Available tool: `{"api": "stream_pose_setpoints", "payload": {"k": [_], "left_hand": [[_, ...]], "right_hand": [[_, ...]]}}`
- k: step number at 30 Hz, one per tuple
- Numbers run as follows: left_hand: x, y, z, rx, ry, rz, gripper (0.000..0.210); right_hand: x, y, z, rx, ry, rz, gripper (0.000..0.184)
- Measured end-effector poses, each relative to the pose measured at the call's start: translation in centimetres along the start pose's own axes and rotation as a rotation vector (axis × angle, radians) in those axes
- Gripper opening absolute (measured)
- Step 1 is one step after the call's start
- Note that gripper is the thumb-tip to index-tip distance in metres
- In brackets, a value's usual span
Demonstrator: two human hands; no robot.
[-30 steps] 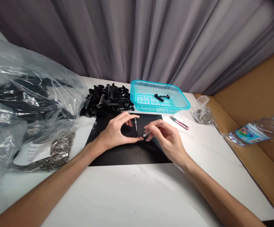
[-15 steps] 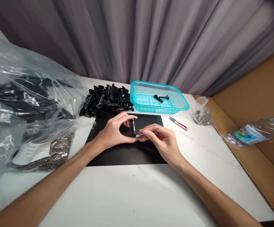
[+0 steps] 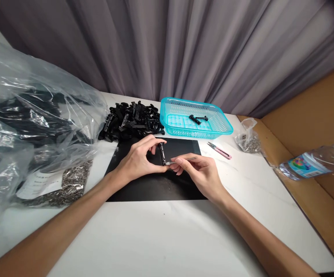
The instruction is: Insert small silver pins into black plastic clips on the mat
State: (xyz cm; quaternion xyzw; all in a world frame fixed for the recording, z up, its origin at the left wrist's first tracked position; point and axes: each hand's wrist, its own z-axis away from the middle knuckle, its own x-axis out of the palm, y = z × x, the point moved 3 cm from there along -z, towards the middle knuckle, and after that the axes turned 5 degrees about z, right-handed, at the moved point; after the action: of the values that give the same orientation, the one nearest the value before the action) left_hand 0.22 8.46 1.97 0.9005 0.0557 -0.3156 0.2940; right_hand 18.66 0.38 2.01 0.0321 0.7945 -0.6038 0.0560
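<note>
My left hand (image 3: 139, 157) pinches a slim black plastic part (image 3: 162, 154) by its two ends, thumb below and fingers above. The part stands nearly upright over a black mat (image 3: 149, 188). My right hand (image 3: 201, 173) is closed around a thin metal tool like tweezers (image 3: 184, 160), its tip at the lower end of the part. Whether a small piece sits at that tip is too small to tell. Behind my left hand lies a heap of similar black parts (image 3: 132, 121). Beyond my right hand stands a turquoise basket (image 3: 196, 134) with two black parts inside.
Pink-handled thread snips (image 3: 219, 150) lie right of the mat. Farther right are a small bag of metal pieces (image 3: 249, 142), a cardboard box (image 3: 305, 104) and a plastic bottle (image 3: 308, 165). Large clear bags (image 3: 40, 77) and a bag of metal pieces (image 3: 74, 179) crowd the left.
The tool has tilted slightly flatter, its tip still at the part's lower end. The black part leans a little more. The whole view has shifted slightly.
</note>
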Motion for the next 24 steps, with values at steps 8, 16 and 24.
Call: {"api": "stream_pose_setpoints", "payload": {"k": [8,16,24], "left_hand": [[0.0,-0.2,0.2,-0.003,-0.019,-0.004,0.059],[0.2,0.1,0.1,0.007,-0.023,-0.012,0.060],[0.3,0.6,-0.1,0.042,0.016,-0.016,0.058]], "right_hand": [[0.0,0.3,0.0,-0.018,-0.026,0.011,0.020],[0.1,0.0,0.1,0.008,-0.030,0.016,0.021],[-1.4,-0.6,-0.4,-0.116,0.216,0.177,0.042]]}}
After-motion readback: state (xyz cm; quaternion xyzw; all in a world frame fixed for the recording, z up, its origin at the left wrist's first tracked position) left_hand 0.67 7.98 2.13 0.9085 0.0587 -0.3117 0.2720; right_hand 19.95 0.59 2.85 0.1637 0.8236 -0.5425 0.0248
